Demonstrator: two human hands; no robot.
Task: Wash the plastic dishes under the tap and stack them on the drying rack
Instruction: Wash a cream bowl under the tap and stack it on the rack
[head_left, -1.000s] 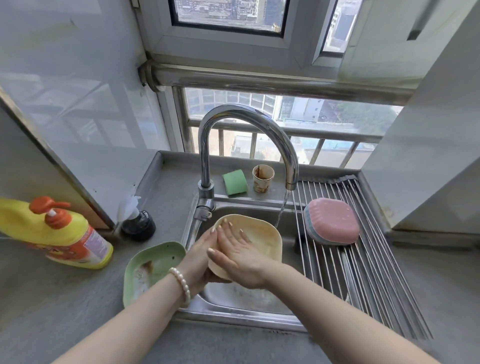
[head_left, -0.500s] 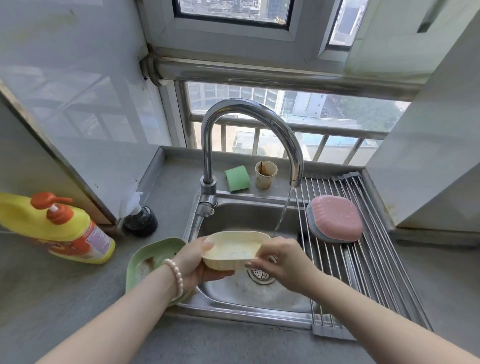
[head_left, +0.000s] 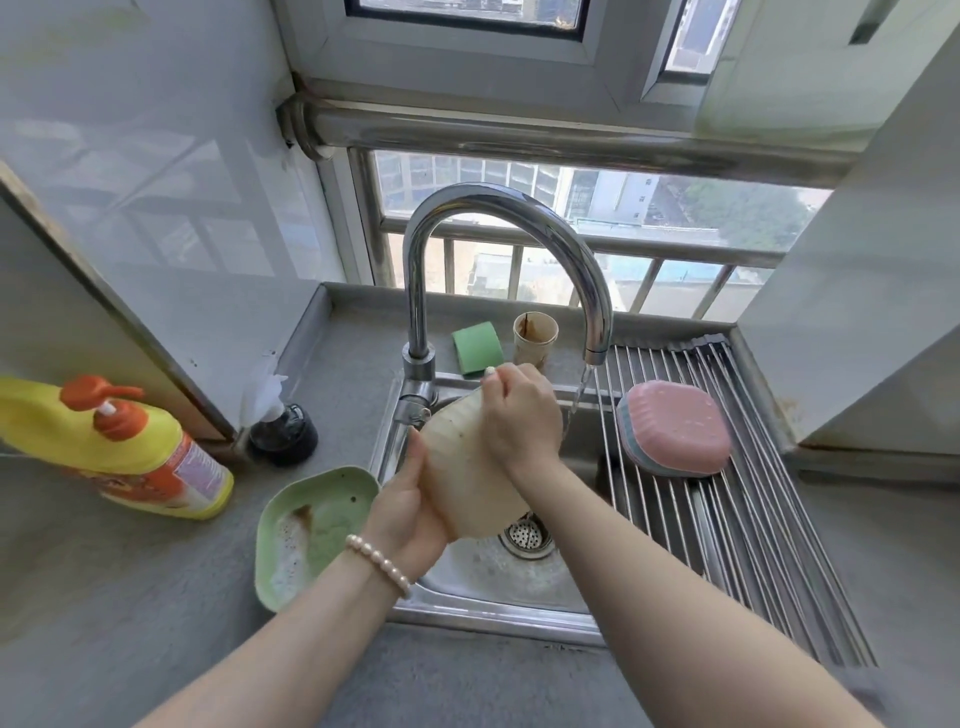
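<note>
A cream plastic dish (head_left: 465, 470) is tilted up on edge over the sink (head_left: 488, 592), its ribbed underside facing me. My left hand (head_left: 410, 512) grips its lower left edge. My right hand (head_left: 519, 415) lies over its upper right part with the fingers curled round the top rim. Water runs from the tap (head_left: 595, 312) just right of the dish. A dirty green dish (head_left: 311, 535) lies on the counter left of the sink. A pink dish (head_left: 678, 434) rests upside down on a blue one on the drying rack (head_left: 753, 519).
A yellow detergent bottle (head_left: 130, 449) lies on the left counter by a small dark pump bottle (head_left: 283, 434). A green sponge (head_left: 478, 347) and a stained paper cup (head_left: 535, 338) stand behind the sink. Walls close in on both sides.
The cream dish went from open side up and level to turned over and tilted, underside toward me. My right hand moved from its right rim to its top.
</note>
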